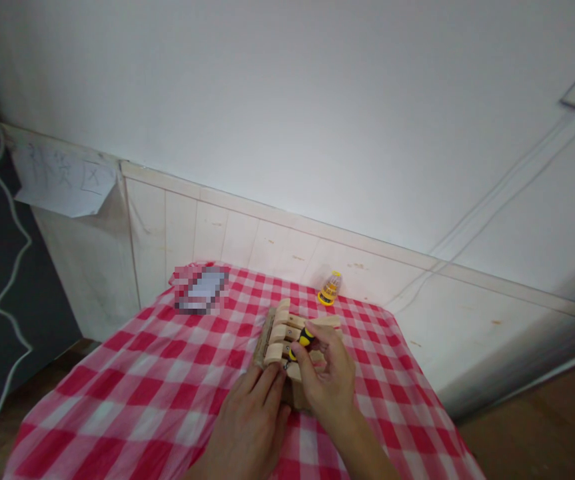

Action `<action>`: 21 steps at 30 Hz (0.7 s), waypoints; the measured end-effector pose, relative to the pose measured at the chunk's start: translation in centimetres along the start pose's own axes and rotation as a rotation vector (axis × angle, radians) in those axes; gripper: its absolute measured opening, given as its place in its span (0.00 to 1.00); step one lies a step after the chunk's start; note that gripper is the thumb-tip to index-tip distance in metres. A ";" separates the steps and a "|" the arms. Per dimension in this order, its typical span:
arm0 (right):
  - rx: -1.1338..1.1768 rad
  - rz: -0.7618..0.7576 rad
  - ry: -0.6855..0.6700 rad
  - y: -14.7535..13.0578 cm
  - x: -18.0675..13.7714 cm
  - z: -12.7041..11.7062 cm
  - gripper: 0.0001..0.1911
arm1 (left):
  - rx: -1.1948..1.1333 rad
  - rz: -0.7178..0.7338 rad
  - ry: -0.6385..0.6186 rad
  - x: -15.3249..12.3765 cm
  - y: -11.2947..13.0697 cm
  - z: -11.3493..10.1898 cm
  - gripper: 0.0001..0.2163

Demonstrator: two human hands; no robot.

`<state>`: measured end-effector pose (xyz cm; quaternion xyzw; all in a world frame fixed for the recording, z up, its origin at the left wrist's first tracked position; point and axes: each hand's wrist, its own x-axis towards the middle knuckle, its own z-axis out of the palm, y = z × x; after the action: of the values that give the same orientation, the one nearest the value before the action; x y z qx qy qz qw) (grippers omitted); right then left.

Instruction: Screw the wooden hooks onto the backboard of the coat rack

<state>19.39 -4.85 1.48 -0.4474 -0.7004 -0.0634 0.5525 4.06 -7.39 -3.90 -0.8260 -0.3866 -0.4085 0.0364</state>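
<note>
A pale wooden assembly (281, 328) of several small blocks on a frame lies on the red and white checked tablecloth (167, 387). My left hand (250, 427) rests flat on the near end of it, fingers stretched out and pressing down. My right hand (328, 380) is closed round a small yellow and black screwdriver (303, 340), whose tip points into the wooden blocks.
A small clear dome with a yellow base (330, 289) stands near the table's far edge by the wall. A blurred flat object (201, 290) lies at the far left corner. A paper sheet (64, 180) hangs on the wall at left, beside a white cable (10, 267).
</note>
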 end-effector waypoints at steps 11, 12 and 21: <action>0.008 0.041 -0.045 0.2 -0.4 -0.3 0.18 | 0.013 -0.001 0.011 0.0 0.0 0.0 0.15; 0.038 0.057 -0.046 0.4 -0.6 -0.2 0.17 | 0.011 -0.002 0.011 0.0 0.0 0.0 0.15; 0.142 0.111 -0.096 0.9 -1.1 0.0 0.18 | 0.015 0.007 0.028 0.0 0.0 0.0 0.16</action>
<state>19.99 -4.94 0.15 -0.4475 -0.7029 0.0385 0.5515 4.07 -7.39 -3.89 -0.8213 -0.3862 -0.4171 0.0493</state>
